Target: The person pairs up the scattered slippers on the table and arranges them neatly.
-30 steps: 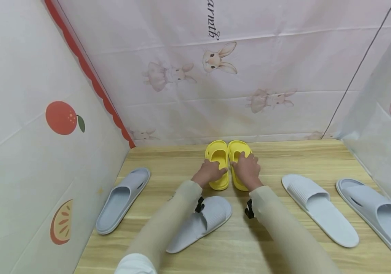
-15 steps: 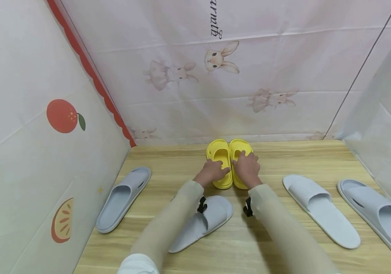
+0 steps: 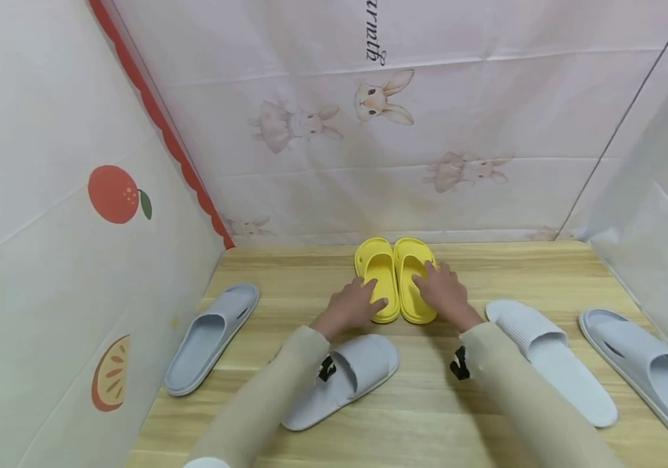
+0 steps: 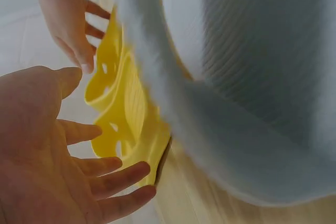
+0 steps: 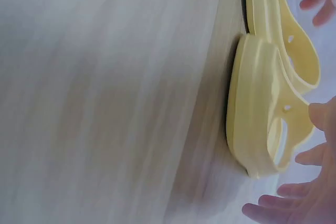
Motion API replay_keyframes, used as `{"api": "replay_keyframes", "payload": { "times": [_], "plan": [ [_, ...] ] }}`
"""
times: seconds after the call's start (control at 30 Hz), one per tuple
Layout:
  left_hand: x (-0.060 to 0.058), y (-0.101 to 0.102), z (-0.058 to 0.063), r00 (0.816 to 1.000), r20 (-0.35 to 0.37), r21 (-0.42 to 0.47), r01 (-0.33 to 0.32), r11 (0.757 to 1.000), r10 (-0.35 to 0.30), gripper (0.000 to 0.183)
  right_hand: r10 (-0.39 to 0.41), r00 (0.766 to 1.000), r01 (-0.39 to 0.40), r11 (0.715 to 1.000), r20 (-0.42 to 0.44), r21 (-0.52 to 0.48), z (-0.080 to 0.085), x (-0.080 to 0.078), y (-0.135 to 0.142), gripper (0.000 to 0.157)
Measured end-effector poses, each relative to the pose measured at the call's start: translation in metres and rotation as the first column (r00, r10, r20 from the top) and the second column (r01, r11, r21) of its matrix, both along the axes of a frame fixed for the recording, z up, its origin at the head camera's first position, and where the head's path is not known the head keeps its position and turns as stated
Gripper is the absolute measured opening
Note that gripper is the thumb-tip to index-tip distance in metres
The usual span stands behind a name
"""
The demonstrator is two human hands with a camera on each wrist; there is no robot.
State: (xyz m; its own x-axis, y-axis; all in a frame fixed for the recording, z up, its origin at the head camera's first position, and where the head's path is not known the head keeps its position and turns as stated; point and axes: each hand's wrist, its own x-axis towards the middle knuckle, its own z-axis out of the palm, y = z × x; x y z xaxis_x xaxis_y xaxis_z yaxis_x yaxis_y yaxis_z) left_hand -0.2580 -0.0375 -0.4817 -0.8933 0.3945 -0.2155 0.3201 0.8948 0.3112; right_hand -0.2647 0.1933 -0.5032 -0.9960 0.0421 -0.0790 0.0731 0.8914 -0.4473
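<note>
Right around the yellow clogs [image 3: 396, 286], a person's two hands are spread, one at each outer side: the left hand [image 3: 350, 305] by the heel end, the right hand [image 3: 446, 290] a little further along towards the toes. The fingers of both are apart and only loosely bent, gripping nothing; whether any fingertip brushes the yellow rims, I can't tell. Each hand is nearest to the clog on its own side, and neither looks clearly closer to the pair. From the left fingers the clogs lie inward to the right; from the right fingers, inward to the left. Their long axes run side by side, away from the person, toes near the rabbit-printed sheet [image 3: 334, 195], heels facing back across the wood-grain surface [image 3: 421, 409]. On the near side of the clogs a ribbed grey slipper [image 3: 365, 364] lies slantwise, partly beneath the left sleeve [image 3: 263, 390]; a plain grey slipper [image 3: 201, 341] sits well to their left, a pale ribbed slipper [image 3: 568, 377] and a wide grey slipper [image 3: 641, 344] well to their right.
</note>
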Motion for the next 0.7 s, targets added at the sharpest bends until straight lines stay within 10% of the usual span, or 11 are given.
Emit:
{"api": "replay_keyframes", "payload": {
  "times": [0.7],
  "plan": [
    [0.055, -0.031, -0.010, 0.978, -0.173, 0.027, 0.127, 0.992, -0.121, 0.076, 0.108, 0.990, -0.095, 0.985, -0.087, 0.144, 0.011, 0.052, 0.063, 0.071]
  ]
}}
